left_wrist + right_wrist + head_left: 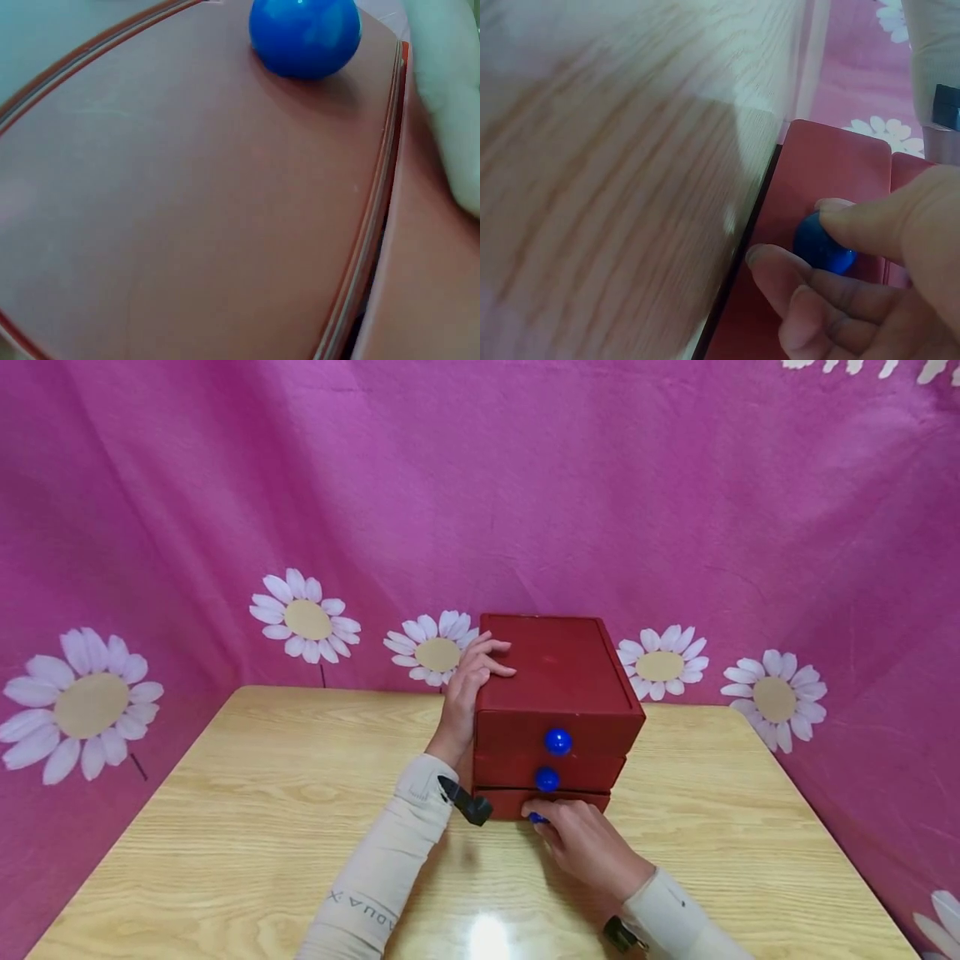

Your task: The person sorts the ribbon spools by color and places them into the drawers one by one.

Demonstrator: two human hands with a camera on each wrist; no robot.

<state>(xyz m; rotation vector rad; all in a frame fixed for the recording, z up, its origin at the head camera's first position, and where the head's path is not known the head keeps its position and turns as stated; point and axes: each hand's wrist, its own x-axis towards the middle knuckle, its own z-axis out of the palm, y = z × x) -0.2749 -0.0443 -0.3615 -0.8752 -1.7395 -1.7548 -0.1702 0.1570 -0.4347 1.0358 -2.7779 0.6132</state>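
Note:
A red cabinet of three drawers [555, 660] stands on the table, each drawer front with a round blue knob. My right hand [588, 847] pinches the lowest blue knob [821, 244] between thumb and fingers, covering much of it. Along the top of the bottom drawer [498, 803] runs a thin dark gap. My left hand [467, 693] rests against the cabinet's left side, its fingers reaching over the top edge. The top knob [558, 742] and the middle knob [547, 779] are untouched. In the left wrist view, a blue knob [304, 34] juts from a red drawer front.
The cabinet sits on a light wood-grain table [315, 793], near its back edge. Behind hangs a pink cloth [420, 485] printed with white daisies. A black strap piece [468, 802] sticks out from the left wrist.

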